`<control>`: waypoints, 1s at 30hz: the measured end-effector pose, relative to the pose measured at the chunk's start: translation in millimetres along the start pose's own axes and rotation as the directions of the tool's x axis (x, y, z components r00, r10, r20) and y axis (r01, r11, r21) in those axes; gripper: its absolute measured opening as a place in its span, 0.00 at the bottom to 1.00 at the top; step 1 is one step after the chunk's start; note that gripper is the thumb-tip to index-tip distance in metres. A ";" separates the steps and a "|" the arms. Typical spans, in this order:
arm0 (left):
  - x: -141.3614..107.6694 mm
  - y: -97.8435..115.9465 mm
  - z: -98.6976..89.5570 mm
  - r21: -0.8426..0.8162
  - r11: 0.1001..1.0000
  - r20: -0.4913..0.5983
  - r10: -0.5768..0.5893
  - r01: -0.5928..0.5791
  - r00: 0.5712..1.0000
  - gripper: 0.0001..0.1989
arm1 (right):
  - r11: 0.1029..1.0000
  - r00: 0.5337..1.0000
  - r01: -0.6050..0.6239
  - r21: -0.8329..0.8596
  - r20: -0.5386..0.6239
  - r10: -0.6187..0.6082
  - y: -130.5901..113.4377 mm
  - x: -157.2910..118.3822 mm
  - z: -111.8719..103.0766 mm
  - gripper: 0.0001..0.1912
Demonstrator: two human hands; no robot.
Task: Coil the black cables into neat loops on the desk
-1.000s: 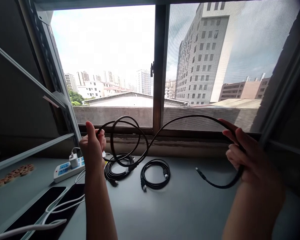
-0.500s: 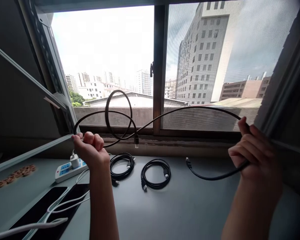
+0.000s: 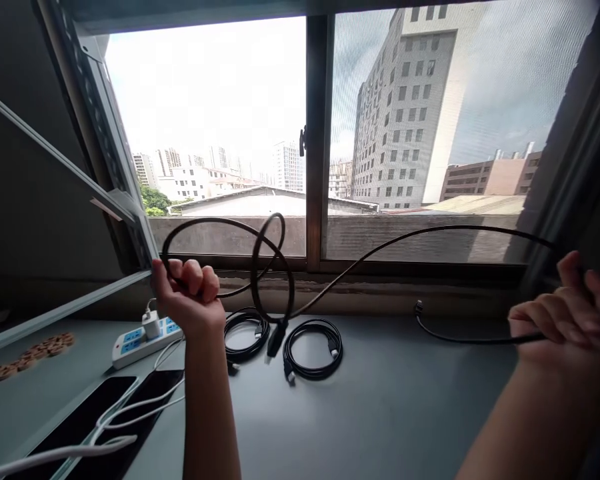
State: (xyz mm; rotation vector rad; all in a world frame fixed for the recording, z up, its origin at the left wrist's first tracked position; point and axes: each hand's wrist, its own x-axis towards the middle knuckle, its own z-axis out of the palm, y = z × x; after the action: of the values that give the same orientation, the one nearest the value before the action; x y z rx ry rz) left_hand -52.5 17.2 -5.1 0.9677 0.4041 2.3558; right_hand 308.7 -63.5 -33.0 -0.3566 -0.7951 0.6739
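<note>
A black cable [image 3: 460,228] is stretched in the air between my two hands, with loose loops near the left one. My left hand [image 3: 193,290] is closed round it, and one plug [image 3: 277,338] dangles from the loops. At the right edge my right hand [image 3: 570,307] grips the cable too, and the other plug [image 3: 419,307] sticks out to its left on a short length. Below, on the grey table [image 3: 380,413], lie two coiled black cables, one [image 3: 314,375] in the middle and one [image 3: 245,355] beside my left forearm.
A white power strip [image 3: 130,348] with a white adapter [image 3: 151,325] stands at the left. White cords [image 3: 130,405] run over black flat panels [image 3: 93,407]. Small brown pieces [image 3: 35,355] lie far left. Behind the table is a window with a dark frame [image 3: 317,147].
My right hand has moved right and slightly down, drawing the cable wider. The loops have dropped and shifted right, and the dangling plug hangs lower. My left hand has moved slightly right.
</note>
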 end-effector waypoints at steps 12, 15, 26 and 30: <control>-17.6 -17.9 6.1 0.880 0.456 0.429 -0.884 0.135 0.188 0.22 | 0.980 0.980 0.163 -0.112 0.137 -0.147 2.1 -10.8 16.3 0.06; -21.8 -19.4 13.9 0.835 0.544 0.510 -0.821 0.084 0.256 0.20 | 0.986 0.987 0.119 -0.116 0.125 -0.105 2.2 -9.2 23.8 0.07; -54.2 -5.7 49.2 0.501 0.851 0.537 -0.448 0.157 0.715 0.20 | 0.834 0.817 -0.085 -0.546 0.441 0.372 46.7 -20.7 80.8 0.35; -63.3 -6.6 54.1 0.534 0.836 0.577 -0.466 0.122 0.671 0.16 | 0.747 0.848 -0.039 -0.664 0.373 0.376 55.1 -30.3 96.8 0.37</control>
State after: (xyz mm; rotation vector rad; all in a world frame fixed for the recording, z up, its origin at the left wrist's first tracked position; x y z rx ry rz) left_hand 25.8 -11.9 -5.4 1.7574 0.7576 1.4442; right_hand 197.3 -38.7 -14.8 -0.9420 -1.5002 0.7057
